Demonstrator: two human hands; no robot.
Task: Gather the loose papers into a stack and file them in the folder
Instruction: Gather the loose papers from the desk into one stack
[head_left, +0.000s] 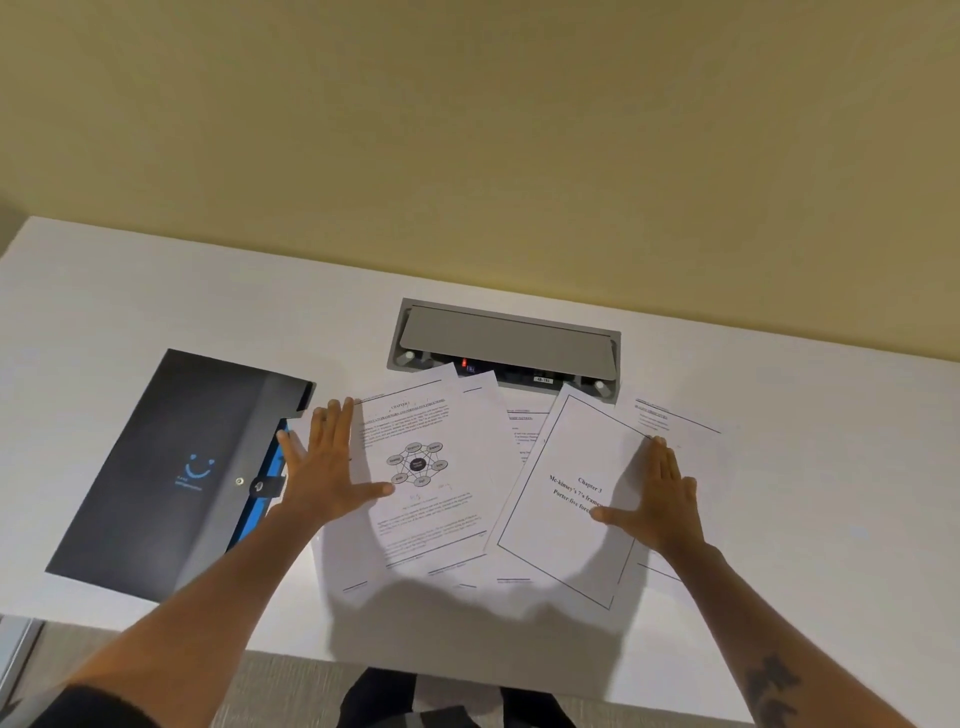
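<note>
Left hand (326, 470), right hand (658, 501) flat on fanned papers (467, 499), folder (171, 478) seemingly closed

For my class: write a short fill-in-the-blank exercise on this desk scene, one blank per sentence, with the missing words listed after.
1. Both hands, the left hand and the right hand, lie ____ on the papers.
2. The dark folder lies to the ____ of the papers.
3. The sheet under the right hand reads "Chapter ____".
4. The page with the diagram lies under the ____ hand.

Missing words: flat; left; 3; left
</note>
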